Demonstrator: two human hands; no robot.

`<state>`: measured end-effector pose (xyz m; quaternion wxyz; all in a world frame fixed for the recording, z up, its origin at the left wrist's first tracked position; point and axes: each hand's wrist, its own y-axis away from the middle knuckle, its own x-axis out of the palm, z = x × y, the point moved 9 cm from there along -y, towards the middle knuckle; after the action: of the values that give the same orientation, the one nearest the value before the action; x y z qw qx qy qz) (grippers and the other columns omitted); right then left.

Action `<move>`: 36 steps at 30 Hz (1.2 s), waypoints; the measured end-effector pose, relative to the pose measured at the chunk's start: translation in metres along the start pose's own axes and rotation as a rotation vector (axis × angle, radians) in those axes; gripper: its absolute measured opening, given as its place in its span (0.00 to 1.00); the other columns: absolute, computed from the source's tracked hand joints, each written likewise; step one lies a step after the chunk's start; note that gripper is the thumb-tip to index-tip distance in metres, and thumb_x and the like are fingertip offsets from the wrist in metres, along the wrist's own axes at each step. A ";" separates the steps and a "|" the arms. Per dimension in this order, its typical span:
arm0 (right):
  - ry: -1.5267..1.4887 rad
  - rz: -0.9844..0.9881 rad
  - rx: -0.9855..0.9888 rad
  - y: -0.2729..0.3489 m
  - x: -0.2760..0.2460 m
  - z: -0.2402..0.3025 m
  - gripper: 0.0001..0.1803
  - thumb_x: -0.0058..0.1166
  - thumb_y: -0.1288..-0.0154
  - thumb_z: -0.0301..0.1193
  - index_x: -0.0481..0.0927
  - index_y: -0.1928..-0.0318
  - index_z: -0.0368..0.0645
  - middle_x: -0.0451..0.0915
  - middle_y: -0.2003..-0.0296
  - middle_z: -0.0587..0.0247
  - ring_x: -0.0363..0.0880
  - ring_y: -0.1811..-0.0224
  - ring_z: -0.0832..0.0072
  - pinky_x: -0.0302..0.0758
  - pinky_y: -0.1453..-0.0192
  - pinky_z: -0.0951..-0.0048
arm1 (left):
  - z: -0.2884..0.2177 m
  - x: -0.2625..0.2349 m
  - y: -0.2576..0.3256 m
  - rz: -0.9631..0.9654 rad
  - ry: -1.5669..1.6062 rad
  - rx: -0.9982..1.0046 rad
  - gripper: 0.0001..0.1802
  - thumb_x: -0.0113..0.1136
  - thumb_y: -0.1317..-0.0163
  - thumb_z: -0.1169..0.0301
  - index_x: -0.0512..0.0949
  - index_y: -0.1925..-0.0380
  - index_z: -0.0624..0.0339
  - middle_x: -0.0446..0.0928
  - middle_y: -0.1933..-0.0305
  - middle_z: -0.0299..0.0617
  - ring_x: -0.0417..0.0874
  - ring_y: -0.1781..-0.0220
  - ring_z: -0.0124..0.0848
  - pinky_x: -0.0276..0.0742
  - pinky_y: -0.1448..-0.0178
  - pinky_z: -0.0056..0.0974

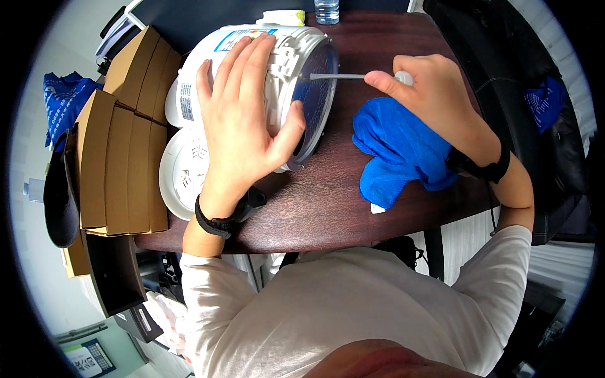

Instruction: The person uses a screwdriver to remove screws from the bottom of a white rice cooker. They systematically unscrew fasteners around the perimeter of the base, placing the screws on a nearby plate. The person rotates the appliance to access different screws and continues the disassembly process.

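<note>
Nearest the camera, at the bottom of the frame, is the person's white-sleeved torso, pressed up to the near edge of the dark wooden desk (328, 214). Just beyond that edge, right of centre, a crumpled blue cloth (397, 151) lies on the desk under the right wrist.

The left hand (242, 120) lies flat across the body of a white rice cooker (283, 63) tipped on its side in the upper middle of the frame, base facing right. Its fingers (242, 63) are spread open over the shell, thumb hooked on the base rim, bracing rather than clamping. The cooker's white lid (183, 170) rests flat on the desk to the left, beside a stack of folded brown cardboard boxes (126, 151).

The right hand (435, 94), upper right, has its fingers pinched closed on the white handle of a screwdriver (340, 76), whose thin metal shaft runs level to the left, its tip meeting the cooker's base near the upper rim.

To work this well, I judge the shaft should stay square to the base, with steady inward push, while the left palm bears down so the round shell cannot roll.

Farthest off, at the top edge, stands a clear plastic bottle (326, 9).
</note>
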<state>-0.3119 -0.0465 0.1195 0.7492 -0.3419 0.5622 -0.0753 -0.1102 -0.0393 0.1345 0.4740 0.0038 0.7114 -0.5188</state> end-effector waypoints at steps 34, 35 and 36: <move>0.198 -0.076 -0.172 -0.008 -0.009 0.014 0.33 0.58 0.40 0.58 0.74 0.86 0.42 0.70 0.91 0.55 0.74 0.89 0.59 0.68 0.83 0.65 | 0.001 0.003 0.001 0.001 0.006 0.015 0.39 0.60 0.52 0.59 0.67 0.38 0.64 0.72 0.38 0.52 0.68 0.32 0.49 0.50 0.30 0.62; 0.198 -0.063 -0.184 -0.008 -0.008 0.015 0.32 0.58 0.40 0.57 0.74 0.86 0.42 0.70 0.91 0.56 0.73 0.89 0.59 0.68 0.83 0.65 | 0.001 0.003 0.001 0.004 0.014 0.014 0.39 0.60 0.52 0.59 0.67 0.38 0.64 0.72 0.38 0.52 0.68 0.32 0.49 0.50 0.30 0.63; 0.164 -0.032 -0.171 -0.007 -0.002 0.013 0.32 0.57 0.39 0.56 0.75 0.85 0.42 0.69 0.91 0.57 0.73 0.88 0.60 0.68 0.83 0.64 | 0.001 0.002 -0.001 -0.006 -0.001 0.022 0.39 0.60 0.51 0.59 0.67 0.38 0.64 0.72 0.38 0.51 0.68 0.32 0.49 0.50 0.30 0.63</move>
<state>-0.2995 -0.0449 0.1272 0.6677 -0.4061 0.6203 -0.0669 -0.1109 -0.0415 0.1335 0.4728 0.0063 0.7054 -0.5280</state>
